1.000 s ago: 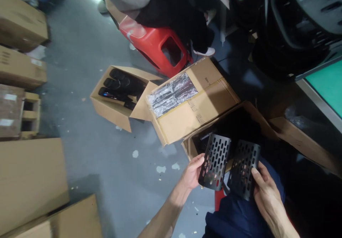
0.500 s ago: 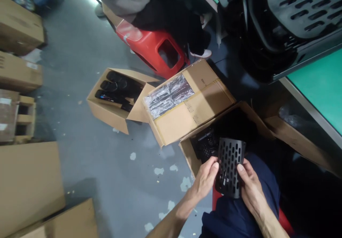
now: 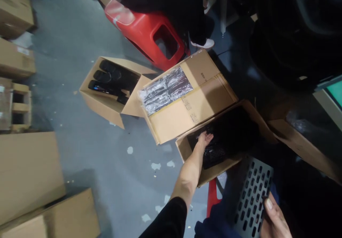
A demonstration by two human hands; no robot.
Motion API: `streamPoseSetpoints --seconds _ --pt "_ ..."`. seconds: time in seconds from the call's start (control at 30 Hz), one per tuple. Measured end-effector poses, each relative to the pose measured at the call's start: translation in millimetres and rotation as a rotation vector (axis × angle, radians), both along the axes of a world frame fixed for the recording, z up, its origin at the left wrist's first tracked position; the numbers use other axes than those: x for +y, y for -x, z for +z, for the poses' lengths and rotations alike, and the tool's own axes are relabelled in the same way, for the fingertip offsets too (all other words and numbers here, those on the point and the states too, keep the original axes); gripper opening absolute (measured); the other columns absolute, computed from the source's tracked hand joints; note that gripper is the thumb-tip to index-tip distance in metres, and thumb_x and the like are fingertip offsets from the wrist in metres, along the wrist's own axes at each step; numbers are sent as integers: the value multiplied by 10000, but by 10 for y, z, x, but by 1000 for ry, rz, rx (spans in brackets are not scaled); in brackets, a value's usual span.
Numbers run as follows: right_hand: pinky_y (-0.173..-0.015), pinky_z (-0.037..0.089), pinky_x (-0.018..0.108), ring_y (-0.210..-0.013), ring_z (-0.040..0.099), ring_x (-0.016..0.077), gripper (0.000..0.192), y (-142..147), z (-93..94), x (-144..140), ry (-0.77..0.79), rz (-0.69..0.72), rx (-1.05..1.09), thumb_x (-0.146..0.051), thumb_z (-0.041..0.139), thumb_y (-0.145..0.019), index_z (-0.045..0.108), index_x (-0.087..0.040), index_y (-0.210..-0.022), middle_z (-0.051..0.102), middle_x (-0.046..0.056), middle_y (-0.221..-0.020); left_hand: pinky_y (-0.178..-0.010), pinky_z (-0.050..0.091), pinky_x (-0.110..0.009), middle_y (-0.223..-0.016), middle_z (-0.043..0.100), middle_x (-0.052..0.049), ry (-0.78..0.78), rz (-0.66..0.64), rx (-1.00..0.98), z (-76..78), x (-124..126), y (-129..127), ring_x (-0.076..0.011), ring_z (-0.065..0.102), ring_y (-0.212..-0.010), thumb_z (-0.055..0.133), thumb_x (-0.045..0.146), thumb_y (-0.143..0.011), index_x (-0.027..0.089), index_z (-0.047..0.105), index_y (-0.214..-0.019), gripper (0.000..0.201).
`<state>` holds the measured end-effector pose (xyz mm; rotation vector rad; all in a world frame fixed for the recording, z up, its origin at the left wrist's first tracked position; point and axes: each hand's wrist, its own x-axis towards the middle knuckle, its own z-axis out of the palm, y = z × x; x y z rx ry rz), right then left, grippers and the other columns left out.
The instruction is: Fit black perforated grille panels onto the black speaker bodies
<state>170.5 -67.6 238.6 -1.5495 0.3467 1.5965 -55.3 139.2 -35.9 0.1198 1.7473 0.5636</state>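
My right hand [image 3: 276, 216] grips the edge of a black perforated cover [image 3: 255, 195], a curved panel with rows of long slots, tilted above my lap at the lower right. The thumb lies on its front, while the fingers are behind it. Inside an open cardboard box [image 3: 221, 172] my left hand [image 3: 205, 138] hovers over dark parts [image 3: 215, 153], some with holes in them. Its fingers are slightly bent and apart, with nothing visible in them. Whether the fingertips touch a part I cannot tell; the box's interior is deep in shadow.
A closed carton [image 3: 176, 124] with a plastic-wrapped packet [image 3: 167, 90] on top adjoins the open box. Beyond it stands a smaller box [image 3: 101, 113] of black parts. A person sits on a red stool [image 3: 146, 28]. Cartons [image 3: 29, 170] line the left, and a green-topped table [image 3: 335, 94] is at right.
My left hand has let go of the perforated cover and moved forward into the box. My right hand has carried the cover down and to the right. The view has shifted slightly.
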Motion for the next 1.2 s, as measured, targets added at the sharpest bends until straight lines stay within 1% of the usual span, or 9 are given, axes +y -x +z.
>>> streamPoseSetpoints --seconds 0.1,0.2,0.33,0.47,0.57,0.67,0.83,1.0,1.2 --pt "-1070 515 563 -1185 692 370 497 108 60 101 11 -74 -19 -507 893 -751 768 -347 -1205 759 91 -1263 -884 609 -446 -1277 657 -108 56 111 -28 -210 208 -145 -245 681 -1059 657 385 -989 177 620 -1296 373" --pt "-1055 524 561 -1183 692 380 535 164 140 200 16 -89 -14 -497 899 -737 756 -330 -1225 773 104 -1218 -914 599 -461 -1321 637 -111 70 203 -29 -314 324 -246 -259 667 -1107 661 382 -986 190 611 -1318 387" --pt "-1063 521 560 -1168 702 376 551 100 116 236 -17 -26 26 -513 888 -753 747 -320 -1249 781 121 -1185 -933 591 -453 -1349 626 -111 7 297 -45 -223 271 -247 -253 657 -1125 645 383 -995 217 620 -1310 356" --pt "-1073 524 557 -1171 701 376 520 -30 -21 223 -20 45 39 -507 919 -719 789 -292 -1174 798 124 -1127 -908 596 -454 -1301 647 -113 -137 345 -128 251 -195 -114 -246 671 -1081 627 412 -1000 180 618 -1288 371" --pt "-1086 519 556 -1156 711 373 426 -83 -93 223 -31 21 36 -496 938 -689 825 -297 -1049 803 104 -1117 -886 596 -432 -1188 703 -92 -240 321 -251 768 -733 73 -238 695 -1039 661 392 -952 175 646 -1178 314" --pt "-1088 521 558 -1144 713 377 409 -84 -99 244 -15 -41 24 -452 973 -621 837 -294 -972 802 92 -1135 -854 597 -394 -1035 752 -56 -314 260 -355 1296 -1150 318 -257 729 -989 811 365 -758 202 673 -1033 349" --pt "-1101 507 570 -1164 692 402 522 -32 -13 336 37 -82 -8 -402 1023 -470 846 -261 -940 810 104 -1097 -778 611 -380 -902 761 -67 -396 136 -463 1991 -1323 611 -287 757 -908 863 397 -679 186 688 -988 413" --pt "-1118 500 553 -1223 658 401 508 24 108 363 -38 -70 17 -401 1024 -472 846 -245 -922 805 99 -1115 -742 613 -378 -934 766 -83 -462 50 -525 2381 -1316 627 -275 757 -827 870 430 -686 176 691 -997 440" --pt "-1125 501 547 -1224 658 405 482 1 131 254 -92 -84 38 -398 1023 -446 848 -251 -870 807 78 -1114 -669 592 -336 -912 745 -69 -546 -32 -579 2615 -1382 519 -236 733 -749 849 413 -742 171 696 -1082 444"
